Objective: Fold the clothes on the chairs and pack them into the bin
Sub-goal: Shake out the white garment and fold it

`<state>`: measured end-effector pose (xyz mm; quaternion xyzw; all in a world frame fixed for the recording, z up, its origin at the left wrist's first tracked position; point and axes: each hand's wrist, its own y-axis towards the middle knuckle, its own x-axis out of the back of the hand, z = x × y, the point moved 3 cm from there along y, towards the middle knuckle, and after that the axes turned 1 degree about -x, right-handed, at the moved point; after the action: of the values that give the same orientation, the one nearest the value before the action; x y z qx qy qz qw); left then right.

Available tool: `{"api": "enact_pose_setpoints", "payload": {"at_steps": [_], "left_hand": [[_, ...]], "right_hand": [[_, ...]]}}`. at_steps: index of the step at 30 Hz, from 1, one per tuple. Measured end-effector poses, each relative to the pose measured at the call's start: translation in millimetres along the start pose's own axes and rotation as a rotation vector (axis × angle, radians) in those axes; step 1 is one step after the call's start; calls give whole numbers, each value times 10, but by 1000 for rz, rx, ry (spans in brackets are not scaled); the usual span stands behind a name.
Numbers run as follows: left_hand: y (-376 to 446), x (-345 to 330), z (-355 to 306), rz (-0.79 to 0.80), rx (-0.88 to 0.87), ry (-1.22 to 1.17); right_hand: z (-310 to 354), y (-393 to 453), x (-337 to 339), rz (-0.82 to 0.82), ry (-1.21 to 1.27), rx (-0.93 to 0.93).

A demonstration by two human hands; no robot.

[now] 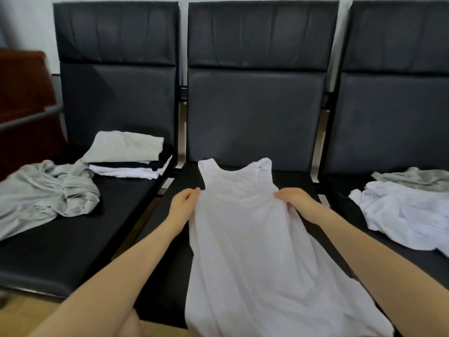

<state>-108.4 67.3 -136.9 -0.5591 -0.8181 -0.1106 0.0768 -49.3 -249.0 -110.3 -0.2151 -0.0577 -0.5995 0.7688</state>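
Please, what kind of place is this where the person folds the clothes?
Probably a waiting area or office lobby, not a home laundry room: a row of joined black padded chairs against a plain pale wall, with clothes such as the white tank top laid on the seats.

white tank top (255, 239) hem runs off the bottom edge, grey garment (46, 193) cut by the left edge, white pile (408, 215) clipped on the right, right hand (295, 199) fingertips tucked under fabric, no bin visible

Soft, even indoor light; slightly blurry throughout, with wide-angle bending at the edges.
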Motion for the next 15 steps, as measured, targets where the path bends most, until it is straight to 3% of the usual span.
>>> {"api": "enact_pose_setpoints", "payload": {"at_steps": [2, 4, 6, 10, 15], "left_hand": [[46, 36, -5, -89, 121, -257], [142, 42, 11, -129, 218, -329], [188, 68, 4, -85, 138, -137], [155, 196, 42, 101, -104, 263], [171, 365, 129, 139, -190, 538]], "right_hand": [[58, 10, 105, -44, 237, 41], [71, 44, 202, -111, 278, 26], [69, 87, 316, -180, 56, 65], [-28, 155, 573, -159, -246, 96], [-49, 214, 774, -178, -851, 82]]}}
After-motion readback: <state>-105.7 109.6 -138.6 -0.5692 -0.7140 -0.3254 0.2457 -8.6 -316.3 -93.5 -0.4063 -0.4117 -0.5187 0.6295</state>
